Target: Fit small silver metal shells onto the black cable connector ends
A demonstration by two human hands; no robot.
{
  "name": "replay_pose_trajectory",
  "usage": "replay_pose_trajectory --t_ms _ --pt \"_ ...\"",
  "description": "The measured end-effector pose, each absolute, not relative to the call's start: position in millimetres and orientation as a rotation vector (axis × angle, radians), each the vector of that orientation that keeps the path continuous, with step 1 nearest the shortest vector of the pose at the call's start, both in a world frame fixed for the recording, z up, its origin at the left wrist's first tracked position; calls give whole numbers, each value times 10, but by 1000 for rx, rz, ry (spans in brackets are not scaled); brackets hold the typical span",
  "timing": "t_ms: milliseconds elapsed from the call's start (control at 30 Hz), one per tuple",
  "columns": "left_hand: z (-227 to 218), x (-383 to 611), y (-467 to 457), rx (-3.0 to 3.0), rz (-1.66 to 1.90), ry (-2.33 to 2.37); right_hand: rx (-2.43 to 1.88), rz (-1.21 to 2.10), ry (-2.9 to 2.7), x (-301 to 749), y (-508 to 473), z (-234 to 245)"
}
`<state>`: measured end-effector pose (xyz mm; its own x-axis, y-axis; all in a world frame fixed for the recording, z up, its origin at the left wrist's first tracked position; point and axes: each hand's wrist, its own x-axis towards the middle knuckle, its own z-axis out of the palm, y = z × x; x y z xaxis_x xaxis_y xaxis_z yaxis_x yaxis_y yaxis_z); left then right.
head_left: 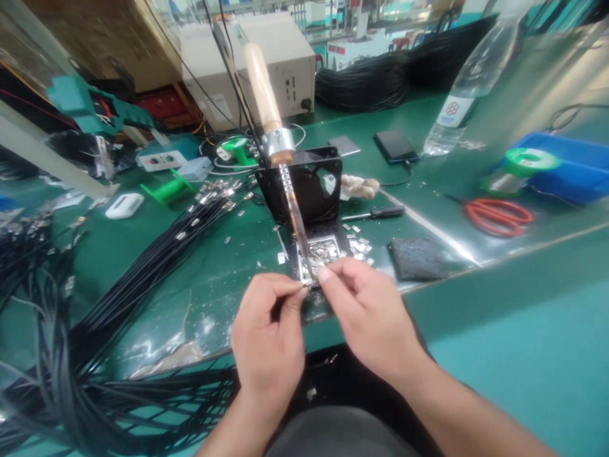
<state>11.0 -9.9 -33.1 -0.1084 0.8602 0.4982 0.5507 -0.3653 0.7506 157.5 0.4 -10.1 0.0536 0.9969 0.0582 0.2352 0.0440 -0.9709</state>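
Observation:
A soldering iron (266, 95) with a wooden handle hangs tip down over a small white tray (299, 270) of loose metal pieces. My left hand (269, 324) is closed, pinching a small metal connector (307, 284) just below the iron's tip. To its right, the thumb and forefinger of my right hand (368, 308) pinch a thin wire (318, 257) close to the same tip. Blur and the fingers hide most of both held things. Behind the tray stands a black fan frame (299, 212).
Black cables (143, 279) with metal ends spread across the left and hang over the front edge. On the right lie a dark pad (416, 259), red-handled scissors (499, 216), a screwdriver (375, 213), a solder spool (523, 166), a blue bin (571, 166) and a bottle (457, 108).

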Motion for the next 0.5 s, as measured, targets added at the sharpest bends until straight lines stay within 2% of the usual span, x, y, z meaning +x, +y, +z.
replay_pose_trajectory --t_ms 500 --pt "-329 113 -95 1884 1476 1555 -1345 972 -1358 1558 8 -129"
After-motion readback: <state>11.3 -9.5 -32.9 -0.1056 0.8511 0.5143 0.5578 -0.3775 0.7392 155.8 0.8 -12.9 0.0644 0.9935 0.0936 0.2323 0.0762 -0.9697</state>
